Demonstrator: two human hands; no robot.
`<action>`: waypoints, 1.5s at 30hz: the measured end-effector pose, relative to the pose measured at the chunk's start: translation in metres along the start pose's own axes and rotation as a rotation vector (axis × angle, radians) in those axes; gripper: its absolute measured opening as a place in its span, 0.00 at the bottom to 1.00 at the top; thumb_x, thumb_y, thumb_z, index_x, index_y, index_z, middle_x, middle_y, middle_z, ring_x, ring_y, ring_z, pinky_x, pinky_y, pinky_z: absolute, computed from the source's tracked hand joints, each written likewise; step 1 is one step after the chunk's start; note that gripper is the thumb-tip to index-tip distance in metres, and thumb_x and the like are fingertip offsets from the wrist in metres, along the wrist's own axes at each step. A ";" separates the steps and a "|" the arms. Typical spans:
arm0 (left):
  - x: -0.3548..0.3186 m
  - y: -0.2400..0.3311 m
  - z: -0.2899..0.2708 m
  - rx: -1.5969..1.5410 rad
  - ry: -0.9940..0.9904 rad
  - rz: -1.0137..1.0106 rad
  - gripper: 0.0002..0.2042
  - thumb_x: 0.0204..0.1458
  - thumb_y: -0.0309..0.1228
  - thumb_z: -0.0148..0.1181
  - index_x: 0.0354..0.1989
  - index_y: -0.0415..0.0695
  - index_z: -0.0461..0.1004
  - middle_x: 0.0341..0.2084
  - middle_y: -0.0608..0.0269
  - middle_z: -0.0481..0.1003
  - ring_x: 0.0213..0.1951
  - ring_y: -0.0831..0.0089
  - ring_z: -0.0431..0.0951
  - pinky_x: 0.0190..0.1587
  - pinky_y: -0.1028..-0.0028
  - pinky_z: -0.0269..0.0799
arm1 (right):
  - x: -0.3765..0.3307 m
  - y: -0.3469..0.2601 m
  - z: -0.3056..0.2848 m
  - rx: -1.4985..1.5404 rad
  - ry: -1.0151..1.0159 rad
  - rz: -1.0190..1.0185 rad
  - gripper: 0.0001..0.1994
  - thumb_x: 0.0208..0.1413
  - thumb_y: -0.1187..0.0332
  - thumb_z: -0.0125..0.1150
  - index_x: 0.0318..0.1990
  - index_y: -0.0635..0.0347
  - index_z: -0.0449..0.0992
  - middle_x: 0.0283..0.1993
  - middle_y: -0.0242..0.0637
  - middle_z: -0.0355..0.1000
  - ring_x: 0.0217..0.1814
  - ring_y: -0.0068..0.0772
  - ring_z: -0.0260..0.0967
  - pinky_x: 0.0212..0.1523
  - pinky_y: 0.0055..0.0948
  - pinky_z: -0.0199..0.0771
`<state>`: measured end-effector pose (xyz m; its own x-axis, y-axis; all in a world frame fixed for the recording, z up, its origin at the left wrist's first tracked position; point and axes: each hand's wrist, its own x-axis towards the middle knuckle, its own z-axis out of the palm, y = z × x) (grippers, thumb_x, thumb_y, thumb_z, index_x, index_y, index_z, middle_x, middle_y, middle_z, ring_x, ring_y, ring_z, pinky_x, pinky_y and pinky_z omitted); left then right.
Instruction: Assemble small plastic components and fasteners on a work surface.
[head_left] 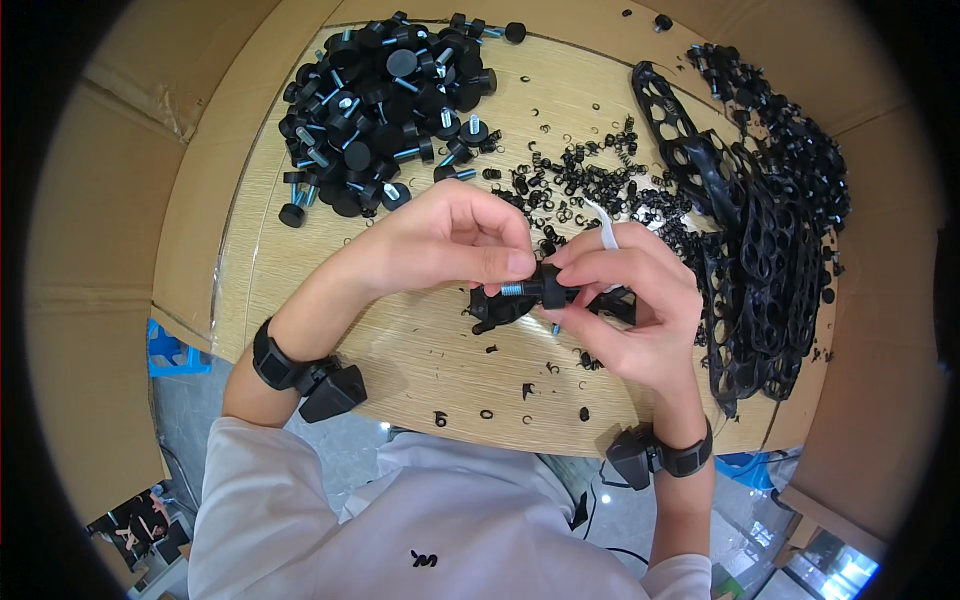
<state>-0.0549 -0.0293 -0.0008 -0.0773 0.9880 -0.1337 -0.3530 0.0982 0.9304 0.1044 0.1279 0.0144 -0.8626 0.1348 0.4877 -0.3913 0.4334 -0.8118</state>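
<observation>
Above the middle of the table, both hands are closed around a black-headed screw [553, 287], its threaded metal end pointing left. My right hand [640, 300] pinches the round black head between thumb and fingers; a white strip [608, 232] is looped around one of its fingers. The thumb and fingertips of my left hand [465, 230] pinch at the shank side of the same screw. Just below the hands lies a black moulded piece [500, 310], partly hidden. A second bluish thread shows under the right hand.
A large heap of black-headed screws [380, 100] covers the table's far left. Small black rings and scraps [590, 175] are strewn across the middle. Black perforated rubber sheets [765, 270] are piled at right, with more small black parts [790, 130] behind. Cardboard walls [130, 190] enclose the wooden table.
</observation>
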 end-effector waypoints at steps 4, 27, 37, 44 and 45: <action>0.003 -0.012 0.002 0.071 0.018 0.116 0.06 0.53 0.28 0.62 0.31 0.38 0.77 0.24 0.69 0.75 0.26 0.84 0.72 0.29 0.83 0.67 | -0.001 0.000 0.000 0.086 0.048 -0.016 0.14 0.34 0.84 0.68 0.33 0.64 0.77 0.36 0.39 0.74 0.33 0.27 0.72 0.25 0.19 0.75; 0.003 -0.003 0.015 0.346 0.298 0.348 0.05 0.51 0.22 0.61 0.36 0.36 0.76 0.35 0.59 0.75 0.35 0.78 0.75 0.35 0.81 0.72 | 0.000 0.002 0.000 -0.059 0.149 0.071 0.14 0.39 0.80 0.69 0.36 0.62 0.77 0.38 0.38 0.74 0.37 0.26 0.72 0.25 0.18 0.73; 0.005 0.000 0.016 0.072 0.256 0.271 0.10 0.58 0.33 0.54 0.40 0.39 0.73 0.37 0.52 0.78 0.34 0.71 0.80 0.31 0.79 0.77 | -0.006 -0.001 0.005 0.126 0.206 0.206 0.08 0.57 0.80 0.50 0.39 0.67 0.75 0.35 0.39 0.76 0.29 0.22 0.71 0.29 0.18 0.69; 0.003 0.003 0.017 0.008 0.257 0.141 0.16 0.56 0.38 0.57 0.46 0.39 0.69 0.35 0.52 0.78 0.30 0.70 0.81 0.27 0.81 0.76 | -0.007 -0.002 0.005 0.223 0.193 0.311 0.10 0.58 0.78 0.50 0.45 0.66 0.75 0.32 0.35 0.75 0.22 0.16 0.63 0.24 0.17 0.63; 0.002 0.004 0.017 -0.001 0.248 0.142 0.17 0.56 0.39 0.57 0.46 0.38 0.68 0.34 0.52 0.78 0.29 0.70 0.81 0.26 0.82 0.76 | -0.007 0.000 0.003 0.140 0.131 0.264 0.11 0.57 0.78 0.50 0.46 0.65 0.75 0.32 0.34 0.75 0.22 0.16 0.62 0.23 0.17 0.61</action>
<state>-0.0407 -0.0245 0.0079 -0.3514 0.9326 -0.0817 -0.3237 -0.0392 0.9453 0.1095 0.1240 0.0093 -0.8950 0.3439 0.2842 -0.2077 0.2425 -0.9477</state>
